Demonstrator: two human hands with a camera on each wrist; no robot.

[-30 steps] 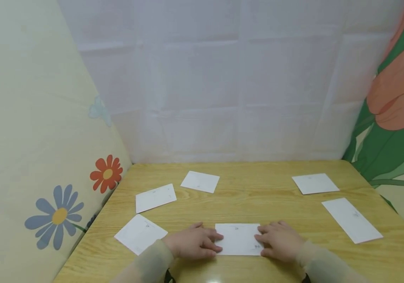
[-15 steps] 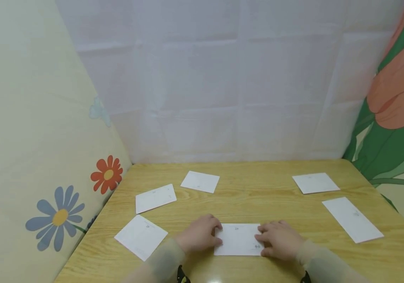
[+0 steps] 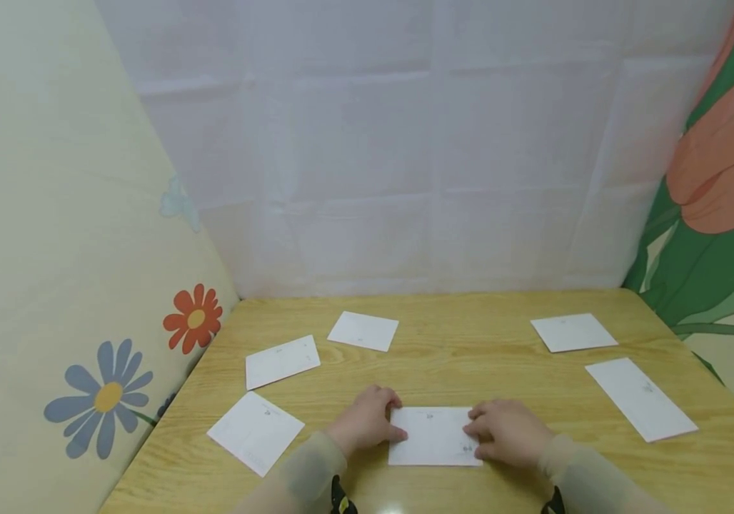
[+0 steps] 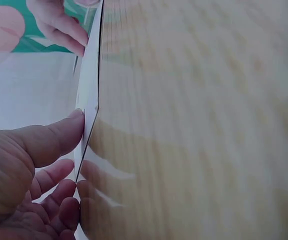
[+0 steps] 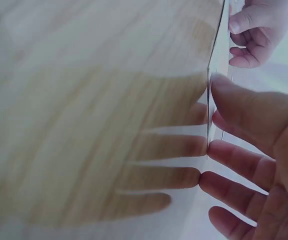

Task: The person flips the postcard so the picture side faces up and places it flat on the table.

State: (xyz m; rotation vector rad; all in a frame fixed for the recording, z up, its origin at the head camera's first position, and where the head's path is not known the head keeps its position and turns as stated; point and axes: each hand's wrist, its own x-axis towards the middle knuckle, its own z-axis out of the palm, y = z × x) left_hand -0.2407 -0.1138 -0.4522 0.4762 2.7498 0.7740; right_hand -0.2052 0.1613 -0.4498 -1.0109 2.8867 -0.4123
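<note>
A white paper card (image 3: 434, 435) with small dark print lies flat on the table before me. At its left side my left hand (image 3: 365, 421) holds the edge, thumb over the face and the other fingers curled by the far left corner. In the left wrist view the left thumb (image 4: 54, 137) presses the card. My right hand (image 3: 511, 432) rests at the right edge with fingers fairly straight. The right wrist view has the right hand's fingers (image 5: 241, 157) spread, tips touching the card's edge and the glossy tabletop. The card's underside is hidden.
Around the wooden table (image 3: 463, 357) lie other white cards: three on the left, among them one near card (image 3: 255, 433), plus a back right card (image 3: 574, 333) and a right card (image 3: 642, 400). A white cloth (image 3: 431, 178) hangs behind; floral cloths flank both sides.
My left hand has drawn its fingers in from lying straight at the left edge, and its thumb now reaches onto the card. The right hand has barely moved. The card has shifted very slightly.
</note>
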